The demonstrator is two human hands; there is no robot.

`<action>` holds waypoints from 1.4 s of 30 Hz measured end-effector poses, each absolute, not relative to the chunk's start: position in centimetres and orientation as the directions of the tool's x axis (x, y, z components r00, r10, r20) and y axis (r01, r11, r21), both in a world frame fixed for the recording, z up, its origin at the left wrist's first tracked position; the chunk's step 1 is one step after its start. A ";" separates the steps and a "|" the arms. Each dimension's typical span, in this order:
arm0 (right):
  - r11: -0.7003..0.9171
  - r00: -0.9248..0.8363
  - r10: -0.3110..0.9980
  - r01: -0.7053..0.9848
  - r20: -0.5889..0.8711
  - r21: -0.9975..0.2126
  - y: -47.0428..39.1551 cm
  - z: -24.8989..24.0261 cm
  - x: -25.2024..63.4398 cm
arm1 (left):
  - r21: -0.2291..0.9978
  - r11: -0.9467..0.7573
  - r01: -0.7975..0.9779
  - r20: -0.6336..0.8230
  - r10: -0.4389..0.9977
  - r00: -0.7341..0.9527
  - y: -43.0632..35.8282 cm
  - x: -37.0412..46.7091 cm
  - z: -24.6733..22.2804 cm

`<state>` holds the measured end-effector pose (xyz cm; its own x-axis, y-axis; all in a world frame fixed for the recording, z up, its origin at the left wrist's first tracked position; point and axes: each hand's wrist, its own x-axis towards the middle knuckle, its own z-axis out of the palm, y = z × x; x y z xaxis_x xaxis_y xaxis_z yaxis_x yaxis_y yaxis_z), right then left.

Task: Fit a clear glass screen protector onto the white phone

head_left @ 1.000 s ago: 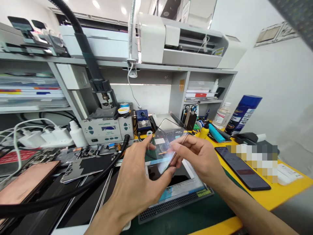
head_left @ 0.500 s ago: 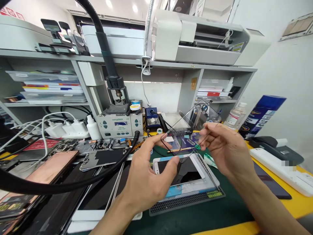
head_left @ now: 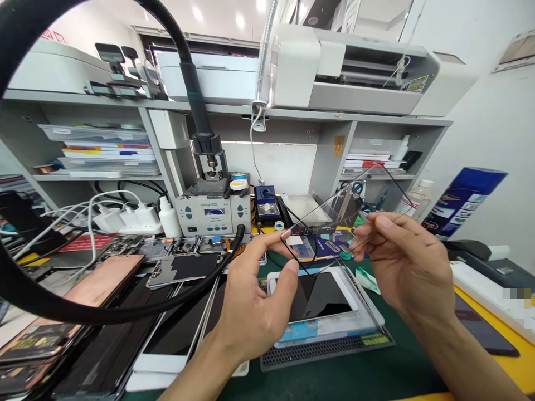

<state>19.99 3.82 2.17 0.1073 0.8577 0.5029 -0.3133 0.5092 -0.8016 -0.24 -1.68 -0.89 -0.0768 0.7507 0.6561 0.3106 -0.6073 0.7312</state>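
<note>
A clear, thin glass sheet with dark edges (head_left: 334, 223) is held up in the air between my hands. My left hand (head_left: 259, 289) grips its left end between thumb and fingers. My right hand (head_left: 403, 259) pinches its right side, with the fingertips curled at the edge. Below the sheet, a white-framed phone (head_left: 321, 295) with a dark screen lies on a blue and white pad, which rests on a grey perforated tray (head_left: 326, 352).
A soldering station (head_left: 213, 214) stands behind, with a black hose looping across the left side. Phones and a copper-coloured panel (head_left: 100, 278) lie at left. At right are a clear bottle (head_left: 418, 197), a blue can (head_left: 468, 197) and a dark phone (head_left: 480, 328).
The glass sheet has tilted, and its far right corner now stands higher and further right. My right hand has shifted a little right. The whole view has also moved slightly.
</note>
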 end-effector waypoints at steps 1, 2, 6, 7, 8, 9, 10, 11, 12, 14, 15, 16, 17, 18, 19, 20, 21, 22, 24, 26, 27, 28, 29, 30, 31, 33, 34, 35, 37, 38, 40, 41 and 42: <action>0.520 0.109 0.851 -0.313 0.514 -0.794 3.8 2.1 20.0 | 0.735 -0.605 0.307 0.654 0.752 -0.083 -1.7 -0.2 -0.9; 0.530 0.109 0.844 -0.315 0.525 -0.787 3.9 2.1 20.0 | 0.740 -0.602 0.301 0.651 0.754 -0.091 -1.7 -0.2 -0.8; 0.534 0.110 0.841 -0.322 0.530 -0.781 3.9 2.2 19.7 | 0.792 -0.570 0.218 0.603 0.787 -0.133 -1.5 -0.2 -0.7; 0.527 0.108 0.846 -0.321 0.522 -0.787 3.9 2.2 19.6 | 0.819 -0.545 0.181 0.570 0.808 -0.146 -1.4 -0.3 -0.6; 0.518 0.102 0.852 -0.317 0.514 -0.795 3.9 2.3 19.5 | 0.846 -0.515 0.140 0.532 0.832 -0.157 -1.3 -0.4 -0.6; 0.504 0.092 0.860 -0.314 0.503 -0.805 3.9 2.3 19.4 | 0.872 -0.481 0.094 0.490 0.856 -0.165 -1.2 -0.5 -0.5; 0.487 0.078 0.869 -0.310 0.489 -0.816 3.9 2.4 19.3 | 0.893 -0.448 0.044 0.448 0.878 -0.169 -1.0 -0.6 -0.5; 0.469 0.063 0.878 -0.308 0.475 -0.827 3.9 2.4 19.3 | 0.908 -0.419 -0.008 0.412 0.896 -0.169 -0.9 -0.7 -0.5; 0.451 0.048 0.887 -0.307 0.459 -0.838 3.8 2.4 19.2 | 0.917 -0.394 -0.060 0.380 0.910 -0.165 -0.8 -0.8 -0.5; 0.421 0.025 0.900 -0.309 0.435 -0.853 3.8 2.4 19.3 | 0.928 -0.343 -0.146 0.321 0.935 -0.151 -0.5 -0.9 -0.5; 0.410 0.015 0.904 -0.311 0.427 -0.857 3.8 2.4 19.3 | 0.933 -0.314 -0.175 0.292 0.946 -0.144 -0.4 -1.0 -0.5; 0.405 0.007 0.906 -0.314 0.424 -0.859 3.8 2.3 19.4 | 0.939 -0.286 -0.192 0.263 0.955 -0.138 -0.4 -1.0 -0.6; 0.401 0.001 0.906 -0.316 0.423 -0.860 3.8 2.3 19.4 | 0.944 -0.261 -0.203 0.237 0.962 -0.135 -0.4 -1.0 -0.6; 0.399 -0.004 0.907 -0.318 0.421 -0.860 3.8 2.3 19.4 | 0.948 -0.239 -0.211 0.213 0.967 -0.137 -0.3 -1.0 -0.6; 0.397 -0.007 0.907 -0.320 0.421 -0.860 3.9 2.3 19.4 | 0.951 -0.221 -0.217 0.193 0.971 -0.140 -0.4 -1.0 -0.6; 0.395 -0.010 0.907 -0.321 0.421 -0.860 3.9 2.2 19.4 | 0.953 -0.206 -0.222 0.177 0.973 -0.147 -0.4 -0.9 -0.5; 0.392 -0.014 0.908 -0.322 0.418 -0.862 3.9 2.2 19.4 | 0.955 -0.194 -0.225 0.163 0.975 -0.151 -0.4 -0.9 -0.5; 0.386 -0.020 0.910 -0.322 0.414 -0.864 3.9 2.2 19.4 | 0.957 -0.182 -0.225 0.149 0.976 -0.156 -0.4 -0.8 -0.4; 0.375 -0.032 0.913 -0.323 0.406 -0.869 3.9 2.1 19.4 | 0.961 -0.161 -0.226 0.125 0.978 -0.164 -0.3 -0.7 -0.3; 0.367 -0.044 0.915 -0.325 0.401 -0.872 3.9 2.2 19.4 | 0.964 -0.151 -0.221 0.115 0.979 -0.168 -0.2 -0.7 -0.3; 0.366 -0.049 0.914 -0.325 0.402 -0.872 3.8 2.2 19.4 | 0.965 -0.151 -0.213 0.116 0.979 -0.168 -0.2 -0.7 -0.3; 0.366 -0.053 0.914 -0.322 0.403 -0.873 3.8 2.2 19.4 | 0.968 -0.155 -0.198 0.121 0.978 -0.170 -0.1 -0.7 -0.3; 0.368 -0.055 0.913 -0.316 0.404 -0.875 3.7 2.2 19.4 | 0.972 -0.162 -0.173 0.132 0.976 -0.172 -0.1 -0.7 -0.3; 0.368 -0.058 0.913 -0.304 0.403 -0.878 3.7 2.2 19.4 | 0.976 -0.172 -0.136 0.147 0.973 -0.177 -0.1 -0.7 -0.4; 0.368 -0.058 0.915 -0.288 0.400 -0.884 3.7 2.2 19.4 | 0.979 -0.187 -0.085 0.169 0.968 -0.186 -0.1 -0.7 -0.5; 0.362 -0.052 0.921 -0.250 0.386 -0.898 3.8 2.0 19.4 | 0.968 -0.237 0.075 0.248 0.944 -0.219 -0.2 -0.6 -0.7; 0.356 -0.053 0.925 -0.226 0.376 -0.907 3.8 1.9 19.3 | 0.943 -0.275 0.186 0.315 0.919 -0.237 -0.2 -0.5 -0.8; 0.349 -0.056 0.929 -0.203 0.367 -0.915 3.8 1.7 19.2 | 0.896 -0.318 0.309 0.398 0.884 -0.244 -0.3 -0.4 -1.0; 0.334 -0.069 0.935 -0.162 0.349 -0.928 3.8 1.4 18.9 | 0.741 -0.398 0.540 0.574 0.793 -0.203 -0.4 0.0 -1.3; 0.326 -0.083 0.937 -0.145 0.340 -0.934 3.8 1.2 18.7 | 0.654 -0.428 0.623 0.642 0.750 -0.158 -0.4 0.1 -1.4; 0.315 -0.110 0.938 -0.129 0.329 -0.940 3.5 1.0 18.4 | 0.519 -0.474 0.711 0.722 0.689 -0.067 -0.5 0.4 -1.7; 0.310 -0.125 0.937 -0.129 0.326 -0.942 3.4 0.9 18.2 | 0.484 -0.486 0.728 0.738 0.674 -0.041 -0.5 0.5 -1.8; 0.309 -0.141 0.935 -0.132 0.326 -0.942 3.3 0.9 18.1 | 0.467 -0.491 0.735 0.745 0.666 -0.028 -0.5 0.5 -1.9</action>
<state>18.11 3.28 0.86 -0.1414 0.9347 0.3262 -0.1324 0.3087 -0.9419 0.54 -0.46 -1.92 -0.0275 0.6664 0.7451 0.7354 -0.4914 0.4666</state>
